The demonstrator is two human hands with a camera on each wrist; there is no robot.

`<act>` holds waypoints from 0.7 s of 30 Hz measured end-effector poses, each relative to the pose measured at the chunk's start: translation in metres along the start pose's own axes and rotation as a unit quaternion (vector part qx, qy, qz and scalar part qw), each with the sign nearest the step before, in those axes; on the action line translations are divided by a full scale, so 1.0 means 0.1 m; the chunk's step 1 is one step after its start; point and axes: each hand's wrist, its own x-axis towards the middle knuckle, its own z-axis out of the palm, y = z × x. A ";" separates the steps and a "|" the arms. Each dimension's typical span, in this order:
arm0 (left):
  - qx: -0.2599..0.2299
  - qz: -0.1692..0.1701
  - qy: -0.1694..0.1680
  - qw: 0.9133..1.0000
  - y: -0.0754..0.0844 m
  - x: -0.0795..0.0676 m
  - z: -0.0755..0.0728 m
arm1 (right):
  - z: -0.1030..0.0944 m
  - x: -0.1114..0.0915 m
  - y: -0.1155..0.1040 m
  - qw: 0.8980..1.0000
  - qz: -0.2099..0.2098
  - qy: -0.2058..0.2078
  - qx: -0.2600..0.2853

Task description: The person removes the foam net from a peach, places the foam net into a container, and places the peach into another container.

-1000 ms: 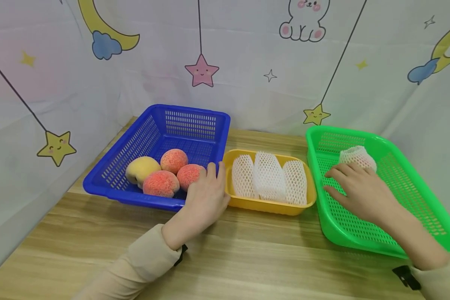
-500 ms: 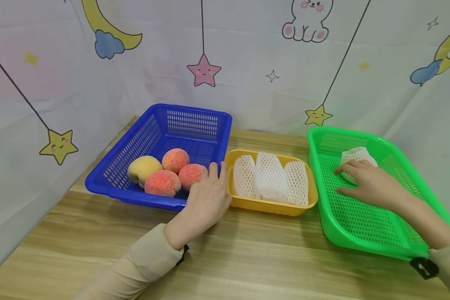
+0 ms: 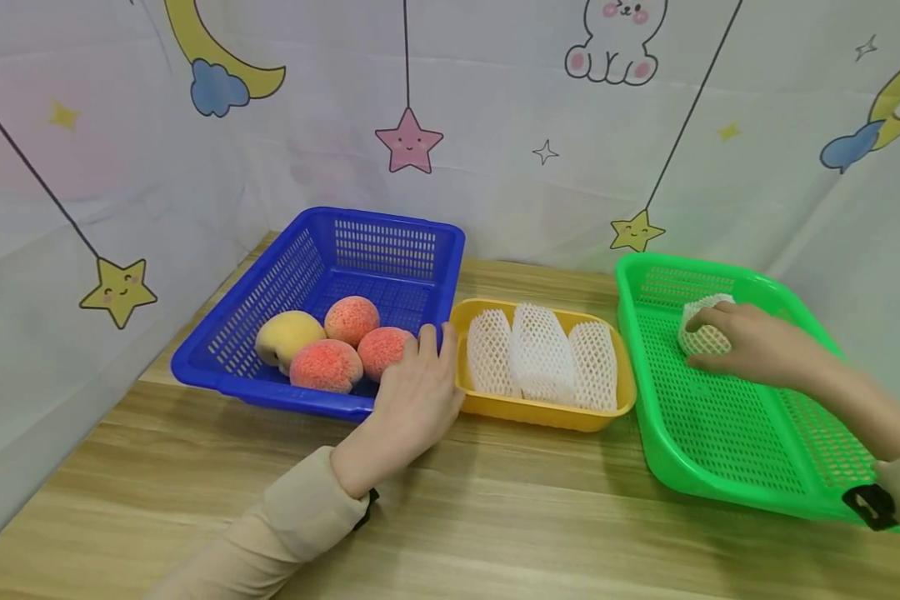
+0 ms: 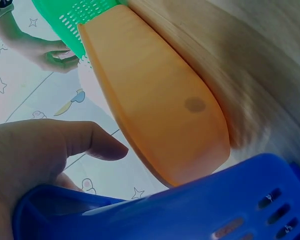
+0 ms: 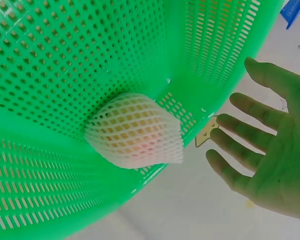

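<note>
In the head view my left hand [image 3: 420, 387] rests at the near right corner of a blue plastic basket [image 3: 311, 406]. Its thumb stands free of the rim in the left wrist view, the other fingers mostly hidden. The basket contains several peaches, among them a yellow one [image 3: 288, 337] and a pink-red one [image 3: 326, 365]. A peach in a white foam net sleeve [image 5: 135, 132] lies in the green basket [image 3: 720, 482]. My right hand [image 5: 280, 135] is beside it, palm showing and fingers spread, with a gap between fingertips and sleeve.
Between the two baskets stands a yellow tray [image 3: 547, 414], close against both. It holds three foam net sleeves, the middle one [image 3: 540, 354] tallest. A printed curtain [image 3: 495, 208] closes off the back and sides of the wooden table [image 3: 495, 500].
My right hand has shifted right and slightly back over the green basket. The sleeved peach, largely covered by the hand earlier, now shows its yellow side. My left hand stays in place.
</note>
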 end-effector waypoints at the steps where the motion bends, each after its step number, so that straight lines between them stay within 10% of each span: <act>1: 0.001 0.000 0.000 1.000 0.00 0.00 0.00 | -0.01 0.02 0.02 1.000 0.003 -0.001 -0.001; 21: 0.011 0.005 0.006 1.000 0.00 0.00 0.02 | 0.11 0.35 0.56 0.990 0.126 -0.029 0.059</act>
